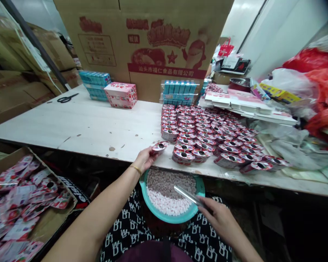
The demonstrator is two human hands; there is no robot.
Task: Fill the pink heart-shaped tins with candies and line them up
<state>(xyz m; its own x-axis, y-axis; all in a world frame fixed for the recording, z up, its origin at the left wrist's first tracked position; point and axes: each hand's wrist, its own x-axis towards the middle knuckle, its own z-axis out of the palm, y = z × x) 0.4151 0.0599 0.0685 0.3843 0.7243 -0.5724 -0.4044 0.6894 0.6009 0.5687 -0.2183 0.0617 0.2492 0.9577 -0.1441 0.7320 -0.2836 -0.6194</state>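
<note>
My left hand point(145, 159) grips a small red-and-white oval carton point(160, 146) with a dark opening in its top, at the table's front edge. My right hand point(218, 217) is closed around a shiny metal scoop point(188, 195), which reaches over a turquoise basin point(172, 219). Small white and pinkish pellets, apparently candies point(164, 203), fill the basin, which rests at my lap. Just right of my left hand, rows of similar oval cartons point(183, 155) stand upright on the white table point(120, 127). What those cartons contain cannot be made out.
At lower left, an open cardboard box point(50, 229) holds flattened printed cartons point(19, 196). Behind the table rises a large brown carton point(104, 32). Blue packs point(97, 85), a pink box point(121, 95) and scissors point(67, 98) lie toward the back. Plastic bags point(321, 91) crowd the right side.
</note>
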